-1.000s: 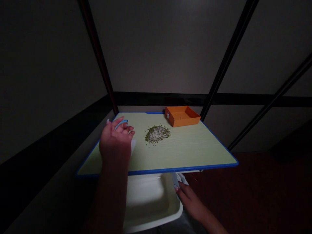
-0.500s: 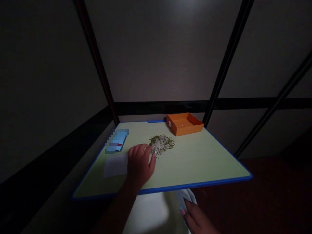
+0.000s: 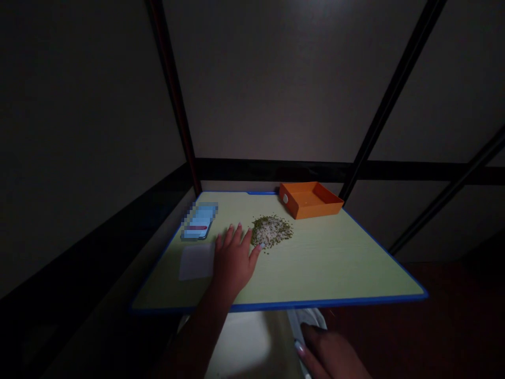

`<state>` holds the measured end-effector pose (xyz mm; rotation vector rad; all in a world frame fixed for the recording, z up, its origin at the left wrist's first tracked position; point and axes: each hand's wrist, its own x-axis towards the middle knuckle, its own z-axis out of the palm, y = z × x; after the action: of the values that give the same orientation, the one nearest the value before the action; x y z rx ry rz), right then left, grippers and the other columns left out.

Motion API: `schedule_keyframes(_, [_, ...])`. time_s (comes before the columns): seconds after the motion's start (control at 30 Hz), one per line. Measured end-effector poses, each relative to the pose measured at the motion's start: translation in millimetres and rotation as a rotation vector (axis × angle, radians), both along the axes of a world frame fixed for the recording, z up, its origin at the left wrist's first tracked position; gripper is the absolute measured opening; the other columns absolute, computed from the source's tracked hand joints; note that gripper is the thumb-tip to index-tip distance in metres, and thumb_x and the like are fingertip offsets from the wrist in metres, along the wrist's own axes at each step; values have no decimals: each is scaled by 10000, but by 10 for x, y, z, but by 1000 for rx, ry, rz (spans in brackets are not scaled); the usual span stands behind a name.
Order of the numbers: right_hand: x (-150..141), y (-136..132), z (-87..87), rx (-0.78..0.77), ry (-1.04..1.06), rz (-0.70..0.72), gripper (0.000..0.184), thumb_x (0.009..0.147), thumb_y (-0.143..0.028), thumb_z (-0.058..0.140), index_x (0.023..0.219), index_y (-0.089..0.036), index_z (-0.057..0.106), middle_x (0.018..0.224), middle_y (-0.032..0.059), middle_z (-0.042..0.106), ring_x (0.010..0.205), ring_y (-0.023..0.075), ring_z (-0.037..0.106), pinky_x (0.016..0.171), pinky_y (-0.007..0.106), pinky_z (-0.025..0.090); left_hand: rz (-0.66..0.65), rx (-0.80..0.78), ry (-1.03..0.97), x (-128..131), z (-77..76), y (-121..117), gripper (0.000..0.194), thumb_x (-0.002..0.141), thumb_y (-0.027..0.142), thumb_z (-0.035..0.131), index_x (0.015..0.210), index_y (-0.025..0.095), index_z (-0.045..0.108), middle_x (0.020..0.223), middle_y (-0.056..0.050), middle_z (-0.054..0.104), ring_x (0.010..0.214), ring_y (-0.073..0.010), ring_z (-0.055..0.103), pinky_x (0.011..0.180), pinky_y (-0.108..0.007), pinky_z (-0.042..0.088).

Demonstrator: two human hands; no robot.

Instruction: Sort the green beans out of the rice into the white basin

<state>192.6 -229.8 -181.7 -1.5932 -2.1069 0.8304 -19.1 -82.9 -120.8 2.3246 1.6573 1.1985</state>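
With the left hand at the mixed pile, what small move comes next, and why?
I'd probably draw the left hand's thumb and index finger gently together at the pile's left edge. The fingers are spread, with the thumb tip already at that edge, and green and whitish bits lie mixed there, so a small pinch seems reachable.

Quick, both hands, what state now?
Left hand: open, fingers spread beside the grain pile.
Right hand: at the pale basin's edge; grip unclear.

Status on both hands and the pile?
Left hand open, palm down, at the near-left edge of the green-and-white grain pile. Right hand below table level, gripping something, partly hidden. Nothing blocking the pile's right side.
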Motion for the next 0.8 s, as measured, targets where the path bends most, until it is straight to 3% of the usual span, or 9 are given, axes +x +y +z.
schedule_keyframes(0.1, [41,115,334,87,-131,-14,408,956,-456,401,893,-187,701,816,124,744,707,253,698,653,349,534,-49,12,-112,-17,34,31,311,863,414,611,1087,212,687,1247,-126,684,1254,-323,566,1114,-645,323])
schedule_keyframes(0.2, [-2,288,602,313,-158,59,347,980,-330,359,849,-192,650,796,101,690,722,217,644,664,341,515,-53,41,-304,-106,80,103,331,903,462,573,1077,193,655,1134,-69,693,1103,-219,629,1021,-516,469])
schedule_keyframes(0.3, [-195,552,763,504,-240,157,241,909,-222,422,878,-158,653,891,137,663,863,266,619,784,442,532,2,66,-526,-220,102,178,360,909,480,562,1091,177,630,1095,-62,681,1003,-194,650,916,-457,535])
schedule_keyframes(0.37, [-394,762,823,523,-272,280,237,884,-199,473,1004,-134,668,1081,170,668,1053,294,605,928,489,510,26,73,-635,-271,106,212,364,904,486,569,1080,172,628,1072,-57,680,974,-189,652,892,-447,542])
schedule_keyframes(0.4, [-503,868,843,539,-286,338,320,896,-202,479,1159,-114,640,1264,196,624,1216,312,549,1048,527,443,27,69,-671,-286,107,222,362,903,490,570,1063,171,632,1058,-55,681,970,-188,652,891,-445,541])
schedule_keyframes(0.5, [-817,1142,881,527,-294,521,541,942,-234,457,1463,-93,425,1585,202,369,1471,298,332,1209,579,222,4,35,-732,-296,117,222,374,900,524,556,994,174,647,1009,-47,691,959,-186,652,908,-449,526])
schedule_keyframes(0.63, [-1055,1297,905,381,-257,605,612,978,-329,454,1533,-108,321,1614,198,313,1512,275,272,1216,601,178,-38,-12,-778,-292,166,221,533,899,662,431,931,181,657,958,-50,709,969,-191,658,960,-469,487])
schedule_keyframes(0.73, [-1025,1244,887,320,-219,684,669,970,-415,490,1542,-117,312,1601,188,341,1504,272,294,1220,597,159,-62,-37,-814,-294,208,247,748,890,754,164,867,196,662,891,-71,731,912,-202,681,940,-450,495])
schedule_keyframes(0.8, [-932,1167,856,328,-194,683,715,968,-465,496,1544,-89,302,1598,197,336,1502,263,298,1234,556,155,-64,-46,-827,-299,225,258,801,880,754,78,835,210,665,878,-88,746,891,-219,689,914,-428,508])
